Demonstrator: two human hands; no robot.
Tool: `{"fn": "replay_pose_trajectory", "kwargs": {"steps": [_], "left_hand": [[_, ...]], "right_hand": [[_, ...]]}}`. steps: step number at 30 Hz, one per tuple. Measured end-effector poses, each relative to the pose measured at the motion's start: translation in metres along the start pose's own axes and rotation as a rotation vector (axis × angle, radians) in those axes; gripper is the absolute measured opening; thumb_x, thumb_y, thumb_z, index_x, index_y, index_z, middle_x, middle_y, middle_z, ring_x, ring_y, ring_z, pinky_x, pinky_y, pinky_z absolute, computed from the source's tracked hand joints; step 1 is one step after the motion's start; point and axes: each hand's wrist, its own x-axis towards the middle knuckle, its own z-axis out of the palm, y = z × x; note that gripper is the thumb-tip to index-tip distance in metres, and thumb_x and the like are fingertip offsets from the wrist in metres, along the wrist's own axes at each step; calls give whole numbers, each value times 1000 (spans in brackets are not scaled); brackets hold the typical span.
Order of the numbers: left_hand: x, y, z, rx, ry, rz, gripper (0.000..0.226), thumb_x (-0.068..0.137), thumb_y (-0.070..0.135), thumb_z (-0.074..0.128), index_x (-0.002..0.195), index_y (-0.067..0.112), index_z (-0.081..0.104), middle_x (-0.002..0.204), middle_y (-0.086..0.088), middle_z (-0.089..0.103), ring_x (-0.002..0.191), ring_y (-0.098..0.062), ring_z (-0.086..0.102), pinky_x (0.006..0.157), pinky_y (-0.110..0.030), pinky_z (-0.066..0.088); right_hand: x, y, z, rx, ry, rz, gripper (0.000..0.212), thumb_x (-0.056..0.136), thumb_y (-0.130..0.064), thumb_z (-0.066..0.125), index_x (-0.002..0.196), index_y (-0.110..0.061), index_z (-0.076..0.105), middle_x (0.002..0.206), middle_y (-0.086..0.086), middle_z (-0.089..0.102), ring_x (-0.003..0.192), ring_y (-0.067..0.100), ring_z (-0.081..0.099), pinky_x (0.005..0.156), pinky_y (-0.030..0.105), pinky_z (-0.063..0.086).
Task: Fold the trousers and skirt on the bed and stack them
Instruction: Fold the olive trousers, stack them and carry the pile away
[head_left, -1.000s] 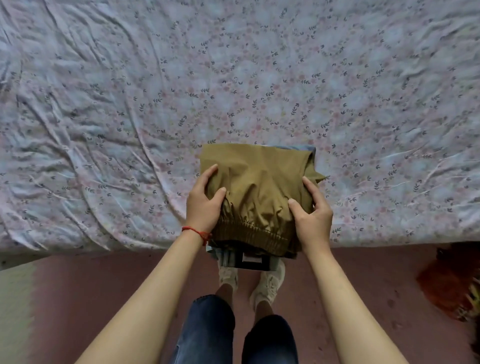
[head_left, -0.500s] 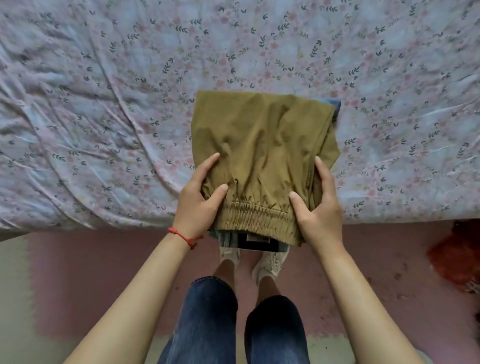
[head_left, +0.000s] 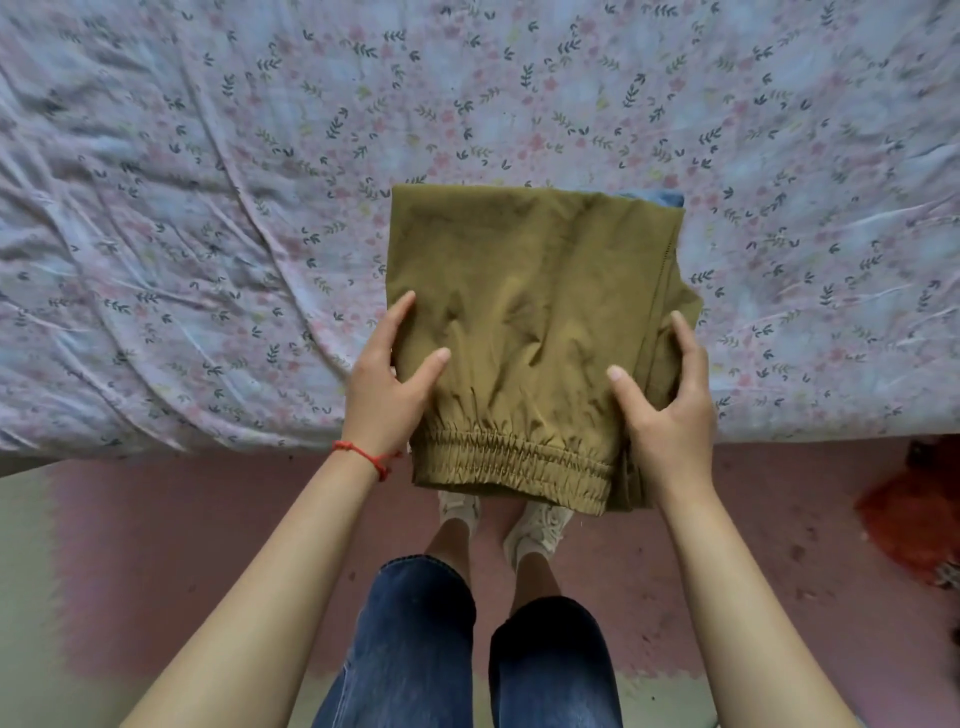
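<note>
Two hands hold one folded olive-brown garment (head_left: 524, 312) at the near edge of the bed (head_left: 208, 208). The garment is a rough rectangle; its gathered elastic band (head_left: 511, 465) faces the person and hangs past the bed's near edge, over the floor, while its far part lies above the sheet. The left hand (head_left: 387, 387) grips the garment's left side, thumb pressed on top of the cloth and fingers spread along the edge. The right hand (head_left: 667, 402) grips the right side, thumb on top, fingers curled round the loose layered folds there. Both hands are closed on the cloth, one on each side and well apart from each other. A strip of blue fabric (head_left: 652, 197) shows at the garment's far right corner, just beneath it; it may be a second folded garment, but too little is visible to be sure. A red string bracelet (head_left: 363, 457) circles the left wrist. The sheet is pale with a small floral and leaf print, creased most heavily toward the left edge. Below the bed's near edge lie a pink floor mat (head_left: 156, 545), the person's blue jeans (head_left: 415, 649) and light shoes (head_left: 540, 525). A red object (head_left: 914, 514), blurred, sits at the frame's right edge.
</note>
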Motion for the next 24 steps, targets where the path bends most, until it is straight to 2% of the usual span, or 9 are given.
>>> {"fn": "replay_pose_trajectory", "kwargs": {"steps": [2, 6, 8, 9, 12, 15, 19, 22, 24], "left_hand": [[15, 3, 2, 75, 30, 42, 61, 78, 30, 64, 135, 26, 41, 127, 2, 46, 111, -1, 42, 96, -14, 32], [45, 9, 11, 70, 9, 54, 61, 77, 31, 62, 134, 25, 41, 131, -5, 48, 114, -7, 44, 97, -16, 32], [58, 12, 12, 4, 38, 41, 59, 79, 21, 65, 133, 21, 43, 133, -4, 49, 119, -13, 46, 101, -20, 36], [64, 13, 12, -18, 61, 47, 57, 80, 13, 65, 133, 19, 44, 133, -5, 49, 120, -14, 47, 100, -17, 37], [76, 24, 9, -71, 135, 117, 58, 76, -4, 61, 130, 14, 48, 129, -4, 52, 116, -8, 48, 92, -1, 34], [77, 32, 8, -125, 199, 218, 60, 73, -7, 61, 127, 15, 48, 122, 4, 51, 109, 3, 48, 95, -5, 36], [74, 19, 11, -74, 225, 174, 61, 73, 4, 65, 131, 14, 46, 128, 4, 49, 118, -3, 46, 101, -11, 34], [70, 4, 13, 43, 177, 124, 67, 75, 26, 63, 136, 15, 40, 136, -7, 46, 126, -15, 42, 106, -22, 31], [65, 0, 13, 94, 152, 127, 67, 78, 34, 60, 139, 18, 35, 138, -11, 42, 129, -20, 37, 108, -24, 28]], "right_hand": [[16, -4, 2, 42, 49, 31, 64, 82, -19, 68, 138, -23, 37, 132, -14, 41, 119, -2, 41, 98, 12, 32], [50, -9, 12, 134, 103, 103, 60, 81, -20, 69, 135, -17, 43, 136, -3, 46, 124, 9, 44, 105, 28, 37], [63, -12, 14, 156, 125, 107, 59, 79, -16, 70, 132, -16, 46, 133, -2, 49, 121, 10, 46, 103, 26, 39], [69, -14, 14, 164, 125, 90, 58, 78, -12, 71, 131, -15, 47, 131, 0, 50, 118, 9, 48, 100, 22, 40], [77, -25, 13, 191, 116, -45, 54, 75, 1, 68, 125, -13, 54, 120, -2, 57, 105, -1, 55, 95, 15, 43], [76, -28, 15, 208, 131, -211, 56, 75, 6, 65, 125, -17, 51, 119, -8, 55, 112, -3, 52, 102, 22, 41], [78, -15, 17, 63, 121, -114, 66, 80, -2, 64, 138, -17, 37, 131, -11, 41, 118, -14, 39, 102, 10, 31], [77, -5, 14, -119, 171, -12, 68, 84, -20, 63, 143, -20, 28, 145, 2, 31, 133, 11, 32, 102, 16, 25], [71, -6, 13, -145, 218, -61, 63, 87, -25, 60, 142, -20, 30, 149, 8, 25, 138, 16, 25, 103, 14, 22]]}}
